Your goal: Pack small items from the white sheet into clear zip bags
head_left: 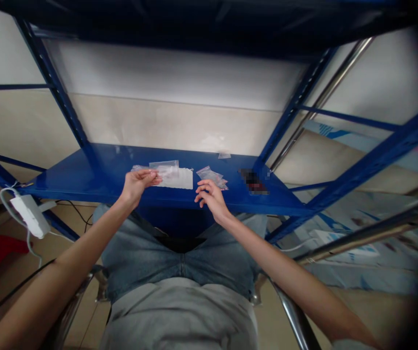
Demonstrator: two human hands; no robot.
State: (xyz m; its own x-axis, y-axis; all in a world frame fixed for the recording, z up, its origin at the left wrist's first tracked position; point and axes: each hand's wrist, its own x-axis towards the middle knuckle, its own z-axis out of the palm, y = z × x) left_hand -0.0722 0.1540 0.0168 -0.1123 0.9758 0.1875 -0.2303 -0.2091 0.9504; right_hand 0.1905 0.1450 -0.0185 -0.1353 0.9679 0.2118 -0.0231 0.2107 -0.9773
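Between the thumb and fingers of my left hand (138, 184) is a small clear plastic bag (165, 168), raised a little over a white sheet (182, 179) on the blue shelf. What the bag contains, if anything, is too faint to tell. More clear plastic lies partly hidden behind that hand. My right hand (211, 198) hovers near the shelf's front edge, its fingers bent and apart with nothing seen between them. Just beyond its fingertips lies a small pile of clear bags (212, 176) with reddish edges.
Another small clear bag (224, 156) lies at the back of the blue shelf (114, 182). A dark, pixelated object (253, 182) is on its right side. Blue uprights frame both ends. A white power strip (30, 216) hangs at the left, with cables.
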